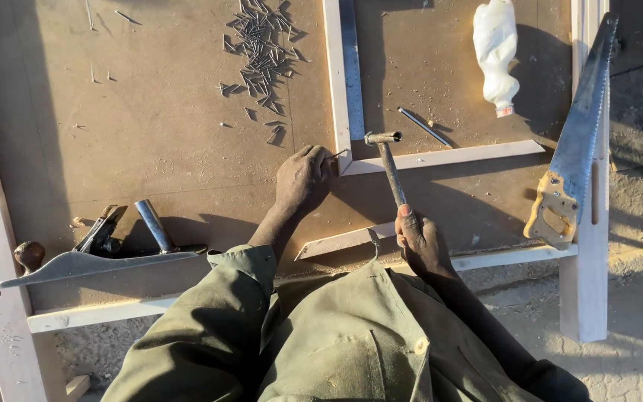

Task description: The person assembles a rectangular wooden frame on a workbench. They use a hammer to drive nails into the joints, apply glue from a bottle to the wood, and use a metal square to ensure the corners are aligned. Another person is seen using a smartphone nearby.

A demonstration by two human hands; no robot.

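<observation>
At frame centre, the left hand [303, 179] pinched a nail [338, 154] against the frame corner [347, 160]. The right hand [420, 240] gripped the hammer [388, 167], handle running up-left, its head just right of the nail, nearer the left hand.

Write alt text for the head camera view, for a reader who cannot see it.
A person's left hand steadies a nail at the corner of a pale wooden frame on a brown board, while the right hand grips a hammer above it. Loose nails, a handsaw, a white bottle and a hand plane lie around.
</observation>
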